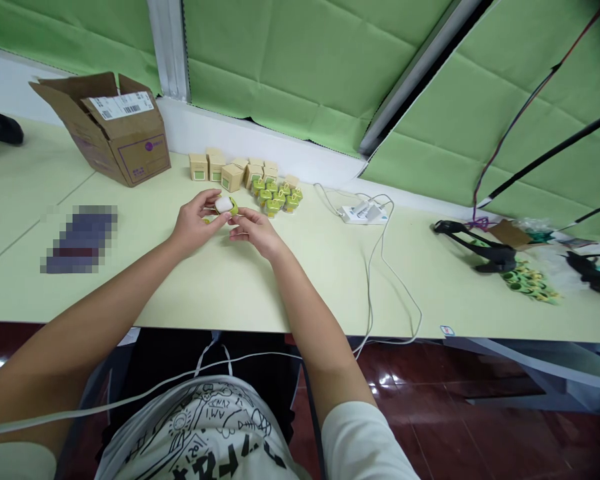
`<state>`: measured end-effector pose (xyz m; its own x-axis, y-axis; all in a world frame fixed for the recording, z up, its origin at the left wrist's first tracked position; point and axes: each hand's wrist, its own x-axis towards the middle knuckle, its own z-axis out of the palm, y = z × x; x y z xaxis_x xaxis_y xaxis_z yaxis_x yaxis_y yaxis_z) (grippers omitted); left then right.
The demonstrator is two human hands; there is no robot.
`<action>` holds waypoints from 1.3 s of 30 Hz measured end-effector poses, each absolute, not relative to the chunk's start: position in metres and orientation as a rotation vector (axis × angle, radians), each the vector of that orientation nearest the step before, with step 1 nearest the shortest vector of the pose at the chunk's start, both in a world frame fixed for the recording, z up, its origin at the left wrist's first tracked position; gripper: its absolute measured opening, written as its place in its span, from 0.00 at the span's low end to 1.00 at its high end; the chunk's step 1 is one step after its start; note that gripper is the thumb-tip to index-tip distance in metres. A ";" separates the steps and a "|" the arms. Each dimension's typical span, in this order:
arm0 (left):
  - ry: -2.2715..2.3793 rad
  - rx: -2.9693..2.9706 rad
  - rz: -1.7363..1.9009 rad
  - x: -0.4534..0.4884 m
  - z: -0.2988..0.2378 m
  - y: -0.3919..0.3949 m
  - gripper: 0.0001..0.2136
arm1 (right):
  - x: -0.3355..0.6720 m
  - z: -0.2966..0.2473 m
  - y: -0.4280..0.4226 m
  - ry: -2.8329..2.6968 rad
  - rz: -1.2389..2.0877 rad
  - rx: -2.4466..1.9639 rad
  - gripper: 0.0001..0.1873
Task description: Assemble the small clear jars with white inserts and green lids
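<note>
My left hand (196, 223) is closed around a small white rounded case (225, 205), which looks like an earbud case. A yellow-green cover (234, 206) shows along its right side. My right hand (257, 231) reaches in from the right, its thumb and forefinger at the green edge and its other fingers curled loosely below. Both hands are just above the table, in front of several small kraft boxes (231, 177) and a cluster of green items (271, 198) in clear packaging. The fingertips partly hide how the cover sits on the case.
A large open cardboard box (140, 157) stands at the back left, with a blurred dark patch (83, 240) nearer. A white power strip (364, 213) and its cables (370, 280) lie right of my hands. Black straps (480, 250) and green-patterned pieces (530, 283) are farther right.
</note>
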<state>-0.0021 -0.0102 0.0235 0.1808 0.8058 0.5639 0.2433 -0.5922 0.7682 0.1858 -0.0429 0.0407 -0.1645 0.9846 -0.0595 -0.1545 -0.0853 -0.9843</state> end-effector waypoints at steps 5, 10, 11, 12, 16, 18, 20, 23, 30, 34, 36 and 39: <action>0.943 1.850 1.409 0.002 0.021 -0.009 0.27 | 0.184 0.037 -0.041 -1.193 1.330 -1.121 0.14; 1.049 1.942 1.340 -0.004 0.027 -0.009 0.23 | 0.185 0.029 -0.032 -1.131 1.149 -1.150 0.17; 1.056 1.942 1.373 -0.008 0.027 -0.006 0.23 | 0.186 0.027 -0.030 -1.142 1.050 -1.180 0.16; 1.080 1.930 1.423 -0.012 0.028 -0.001 0.22 | 0.188 0.025 -0.028 -1.166 0.940 -1.216 0.16; 1.367 1.945 1.531 -0.032 0.021 0.023 0.16 | 0.194 0.021 -0.025 -1.278 0.594 -1.343 0.12; 1.459 2.022 1.413 -0.038 0.015 0.032 0.15 | 0.195 0.021 -0.025 -1.305 0.538 -1.361 0.11; 1.460 2.144 1.230 -0.040 0.010 0.035 0.19 | 0.195 0.021 -0.026 -1.312 0.529 -1.345 0.12; 1.437 2.270 0.980 -0.038 0.007 0.031 0.23 | 0.195 0.022 -0.028 -1.309 0.537 -1.298 0.14; 1.205 2.290 0.887 -0.021 0.009 0.010 0.27 | 0.191 0.024 -0.032 -1.375 0.579 -1.219 0.14; 1.092 2.277 0.891 -0.014 0.010 0.001 0.27 | 0.188 0.024 -0.035 -1.462 0.606 -1.183 0.15; 1.060 2.266 0.883 -0.013 0.011 -0.001 0.28 | 0.187 0.023 -0.036 -1.516 0.595 -1.166 0.15; 1.040 2.257 0.858 -0.012 0.012 -0.003 0.29 | 0.185 0.023 -0.038 -1.583 0.564 -1.164 0.14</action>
